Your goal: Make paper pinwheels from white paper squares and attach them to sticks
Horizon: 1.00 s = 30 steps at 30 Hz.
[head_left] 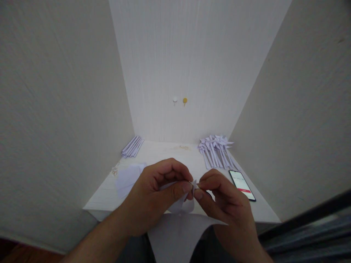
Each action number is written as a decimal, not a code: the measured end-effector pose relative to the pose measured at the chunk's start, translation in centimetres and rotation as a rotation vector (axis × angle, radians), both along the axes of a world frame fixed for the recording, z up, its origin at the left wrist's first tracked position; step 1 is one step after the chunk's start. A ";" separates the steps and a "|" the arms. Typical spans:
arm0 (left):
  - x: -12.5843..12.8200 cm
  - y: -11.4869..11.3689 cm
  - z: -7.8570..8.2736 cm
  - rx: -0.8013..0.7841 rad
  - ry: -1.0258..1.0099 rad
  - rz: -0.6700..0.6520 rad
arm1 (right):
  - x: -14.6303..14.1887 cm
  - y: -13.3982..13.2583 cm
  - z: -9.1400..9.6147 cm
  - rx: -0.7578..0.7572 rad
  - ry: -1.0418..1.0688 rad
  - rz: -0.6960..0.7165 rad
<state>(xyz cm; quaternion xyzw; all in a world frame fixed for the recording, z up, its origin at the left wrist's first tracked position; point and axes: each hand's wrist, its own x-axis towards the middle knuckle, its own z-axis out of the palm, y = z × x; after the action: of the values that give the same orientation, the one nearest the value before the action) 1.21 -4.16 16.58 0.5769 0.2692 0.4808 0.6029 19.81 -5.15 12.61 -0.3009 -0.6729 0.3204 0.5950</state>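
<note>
Both my hands meet over the front edge of a white table [164, 151]. My left hand [156, 193] is closed, its thumb and fingers pinching a small folded piece of white paper [182, 204]. My right hand [225, 204] pinches the same paper from the other side, fingertips almost touching the left thumb. Below the hands a larger white sheet [175, 233] hangs toward my lap.
A pile of finished paper pinwheels on folded sticks [216, 149] lies at the back right. Folded paper strips [133, 146] lie at the back left, loose white sheets [127, 179] at the left. A lit phone [242, 185] rests at the right. Two wall hooks [180, 100] are on the back wall.
</note>
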 end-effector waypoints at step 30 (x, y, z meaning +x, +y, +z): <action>-0.9 1.2 0.1 0.784 0.692 0.369 | 1.4 1.0 0.8 0.138 -0.438 -0.129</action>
<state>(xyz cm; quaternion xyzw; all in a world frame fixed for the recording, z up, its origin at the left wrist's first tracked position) 0.35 -3.00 16.68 0.8258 0.3490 0.4250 0.1253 21.21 -4.15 13.42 -0.3643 -0.7856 0.1621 0.4730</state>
